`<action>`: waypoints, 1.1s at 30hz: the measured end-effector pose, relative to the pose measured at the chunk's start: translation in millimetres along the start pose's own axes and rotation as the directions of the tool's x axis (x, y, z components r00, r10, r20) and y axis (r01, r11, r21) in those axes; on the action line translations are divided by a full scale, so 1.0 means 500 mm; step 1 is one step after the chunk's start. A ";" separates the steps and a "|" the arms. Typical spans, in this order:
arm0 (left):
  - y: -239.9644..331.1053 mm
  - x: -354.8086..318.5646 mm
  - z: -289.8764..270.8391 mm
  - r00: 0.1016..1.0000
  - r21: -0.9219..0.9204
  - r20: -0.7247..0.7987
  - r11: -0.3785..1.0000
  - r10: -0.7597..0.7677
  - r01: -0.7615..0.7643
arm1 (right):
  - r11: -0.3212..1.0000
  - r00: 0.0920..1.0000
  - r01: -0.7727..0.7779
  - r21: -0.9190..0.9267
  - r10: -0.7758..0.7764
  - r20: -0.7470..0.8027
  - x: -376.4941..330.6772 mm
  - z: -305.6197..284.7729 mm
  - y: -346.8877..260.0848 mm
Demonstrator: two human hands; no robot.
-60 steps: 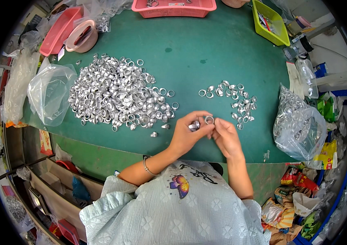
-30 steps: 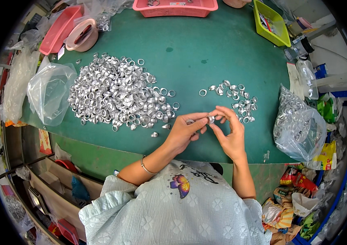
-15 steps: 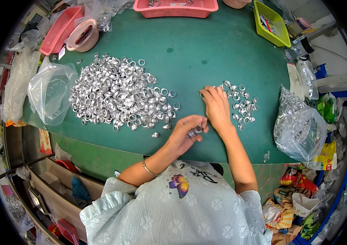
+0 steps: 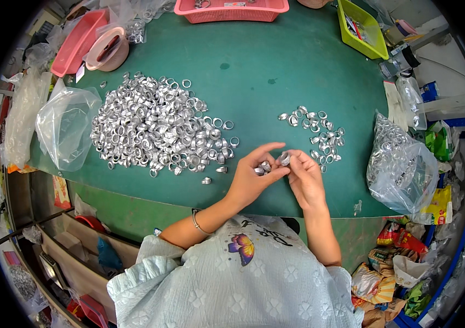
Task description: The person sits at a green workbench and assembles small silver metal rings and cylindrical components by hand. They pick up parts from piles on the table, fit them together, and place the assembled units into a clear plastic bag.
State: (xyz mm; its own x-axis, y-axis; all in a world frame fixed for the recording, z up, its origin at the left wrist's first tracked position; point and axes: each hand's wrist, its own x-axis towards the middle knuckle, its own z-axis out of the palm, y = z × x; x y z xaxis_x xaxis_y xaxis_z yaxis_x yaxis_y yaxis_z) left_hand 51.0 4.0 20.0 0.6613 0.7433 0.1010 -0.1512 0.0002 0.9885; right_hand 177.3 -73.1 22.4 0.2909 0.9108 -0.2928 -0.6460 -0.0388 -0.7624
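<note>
My left hand (image 4: 251, 177) cups a few small silver metal rings (image 4: 263, 167) over the near edge of the green table (image 4: 276, 76). My right hand (image 4: 303, 175) meets it and pinches one silver ring (image 4: 284, 158) between the fingertips. A big heap of the same silver rings (image 4: 156, 128) lies to the left. A small scatter of rings (image 4: 314, 134) lies just beyond my right hand.
An open clear plastic bag (image 4: 65, 128) sits left of the heap. A bag filled with rings (image 4: 399, 164) stands at the right edge. Pink baskets (image 4: 229, 11) (image 4: 74, 44), a tape roll (image 4: 106, 49) and a yellow-green tray (image 4: 363, 30) line the far side.
My right hand reached out to the small scatter of rings half a second ago, then came back to my left hand with a ring pinched in its fingers.
</note>
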 end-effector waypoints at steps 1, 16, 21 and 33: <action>-0.004 0.003 -0.002 0.998 -0.007 0.041 0.999 -0.040 0.040 | 0.996 0.999 0.030 -0.083 -0.031 -0.015 -0.001 -0.002 0.003; 0.004 0.008 -0.018 0.838 -0.713 0.290 0.480 -0.462 0.512 | -0.092 0.759 0.232 -0.968 -0.605 0.239 0.131 -0.048 -0.026; -0.011 0.002 -0.003 0.866 -0.565 0.039 0.704 -0.498 0.431 | 0.840 0.955 0.179 -0.512 -0.274 -0.115 0.054 -0.029 -0.029; 0.006 0.021 -0.021 0.811 -0.612 0.267 0.559 -0.521 0.560 | 0.150 0.830 0.173 -0.973 -0.555 0.063 0.089 -0.029 -0.034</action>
State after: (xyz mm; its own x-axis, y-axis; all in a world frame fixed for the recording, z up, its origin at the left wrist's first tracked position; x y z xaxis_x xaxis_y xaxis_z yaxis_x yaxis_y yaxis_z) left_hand 49.7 18.6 22.8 0.8109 0.4242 -0.4031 -0.1636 0.8257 0.5399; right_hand 211.5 -37.9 14.1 0.5555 0.8030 0.2160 0.6408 -0.2479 -0.7266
